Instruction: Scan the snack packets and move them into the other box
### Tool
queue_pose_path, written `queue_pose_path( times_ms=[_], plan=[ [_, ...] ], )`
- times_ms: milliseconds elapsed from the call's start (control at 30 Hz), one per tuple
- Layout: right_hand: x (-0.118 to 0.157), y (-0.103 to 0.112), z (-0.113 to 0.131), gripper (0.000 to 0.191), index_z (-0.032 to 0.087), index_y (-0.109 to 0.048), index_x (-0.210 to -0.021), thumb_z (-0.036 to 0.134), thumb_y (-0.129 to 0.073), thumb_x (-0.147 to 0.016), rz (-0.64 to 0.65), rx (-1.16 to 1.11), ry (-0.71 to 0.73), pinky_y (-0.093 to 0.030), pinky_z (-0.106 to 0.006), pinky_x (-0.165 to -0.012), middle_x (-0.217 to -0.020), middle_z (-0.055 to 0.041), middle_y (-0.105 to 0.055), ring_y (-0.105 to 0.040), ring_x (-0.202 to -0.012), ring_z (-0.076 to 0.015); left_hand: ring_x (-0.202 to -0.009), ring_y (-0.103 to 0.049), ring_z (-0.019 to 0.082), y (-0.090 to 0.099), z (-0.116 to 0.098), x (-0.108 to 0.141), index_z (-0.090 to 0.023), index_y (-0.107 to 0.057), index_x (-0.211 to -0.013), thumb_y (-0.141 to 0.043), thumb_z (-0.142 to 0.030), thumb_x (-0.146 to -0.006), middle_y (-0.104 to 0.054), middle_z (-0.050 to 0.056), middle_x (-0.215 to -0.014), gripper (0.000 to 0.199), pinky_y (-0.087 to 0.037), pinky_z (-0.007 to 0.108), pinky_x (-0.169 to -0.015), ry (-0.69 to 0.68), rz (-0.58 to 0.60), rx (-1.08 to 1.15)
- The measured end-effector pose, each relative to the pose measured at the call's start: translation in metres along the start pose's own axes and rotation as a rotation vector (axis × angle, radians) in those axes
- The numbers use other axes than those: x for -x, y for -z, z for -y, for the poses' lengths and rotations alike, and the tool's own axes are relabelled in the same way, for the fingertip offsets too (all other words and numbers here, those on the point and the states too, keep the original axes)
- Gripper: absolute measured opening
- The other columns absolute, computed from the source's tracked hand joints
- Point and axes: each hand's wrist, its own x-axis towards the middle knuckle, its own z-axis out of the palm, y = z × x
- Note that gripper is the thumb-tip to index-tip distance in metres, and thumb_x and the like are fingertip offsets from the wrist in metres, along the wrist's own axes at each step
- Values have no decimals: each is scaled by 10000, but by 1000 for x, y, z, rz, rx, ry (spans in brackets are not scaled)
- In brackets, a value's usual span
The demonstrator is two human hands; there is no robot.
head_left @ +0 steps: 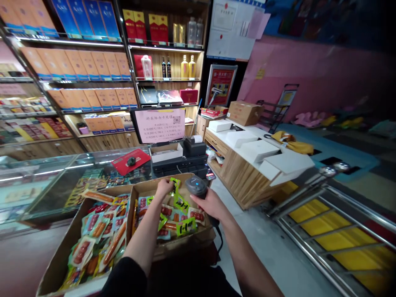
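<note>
My left hand (163, 188) pinches a bright green snack packet (175, 186) above the right cardboard box (192, 240). Another green packet (182, 204) hangs just below it, and I cannot tell whether the two are joined. In my right hand (213, 204) is a dark handheld barcode scanner (197, 186), its head tilted toward the packets and its cable hanging down. Packaged sausages (167, 211) and more green packets (186, 227) lie in that box. The left cardboard box (52, 264) holds many wrapped sausages (83, 251).
Behind the boxes stand a monitor with a pink sign (159, 126), a receipt printer (194, 146) and a phone (209, 172). A red envelope (131, 161) rests on the glass counter (49, 181). At right are a wooden counter (244, 181) and a metal railing (312, 231).
</note>
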Motion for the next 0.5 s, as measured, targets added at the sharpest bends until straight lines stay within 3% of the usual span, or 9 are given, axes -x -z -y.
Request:
queue_pose_path(
  times_ms=[100,167,333,500],
  plan=[
    [-7,-10,7,326,171,-711,-1004,435,-708,-814,11,30,89,-543,-286,-668,-825,-62,-768,-724,-737,-209,-542,-646,154,33,-7,4,-156,-697,-709,-781,-107,-717,-664,11,-589,98,-530,247,-602,103,54,304],
    [-10,-18,16,351,180,-725,-1062,413,-725,-800,41,41,158,-551,-300,-762,-960,-76,-781,-734,-878,-229,-553,-668,153,50,-13,10,-130,-699,-783,-844,-85,-667,-717,46,-692,191,-551,258,-598,139,68,486],
    [-12,-36,42,330,197,-732,-1035,436,-712,-809,167,84,172,-516,-283,-609,-685,-18,-724,-675,-597,-188,-599,-699,157,83,-27,18,-121,-653,-806,-904,-32,-583,-733,48,-724,348,-572,250,-598,123,-96,649],
    [-13,-50,53,351,200,-731,-1047,460,-701,-814,231,89,220,-470,-257,-530,-646,-8,-691,-633,-550,-174,-643,-703,143,102,-34,30,-134,-619,-759,-911,-71,-603,-740,46,-751,338,-585,246,-639,27,-175,677]
  ],
)
